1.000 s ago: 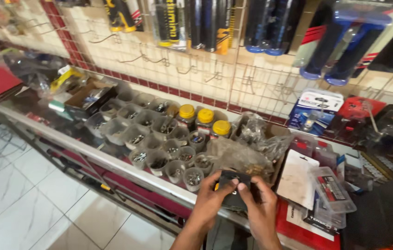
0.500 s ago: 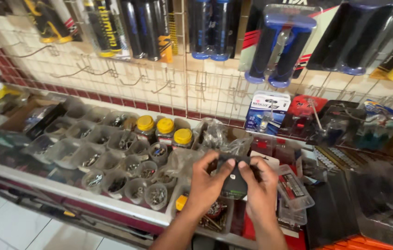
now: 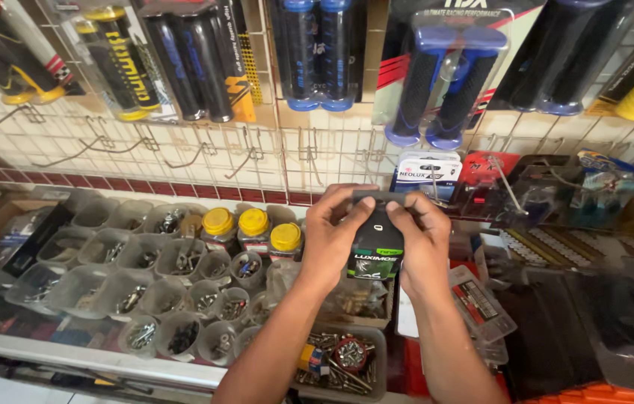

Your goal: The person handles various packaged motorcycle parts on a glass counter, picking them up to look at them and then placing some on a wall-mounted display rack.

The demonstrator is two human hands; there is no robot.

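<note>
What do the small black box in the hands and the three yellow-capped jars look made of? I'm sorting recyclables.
Small black box, held by left hand and right hand: likely glossy printed cardboard, with sharp folded edges. Yellow-capped jars: seemingly clear plastic or glass, with smooth plastic-looking lids.

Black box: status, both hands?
Left hand and right hand both grip the black box, raised in front of the wire rack. Tray of bolts directly below. Nothing blocking.
</note>
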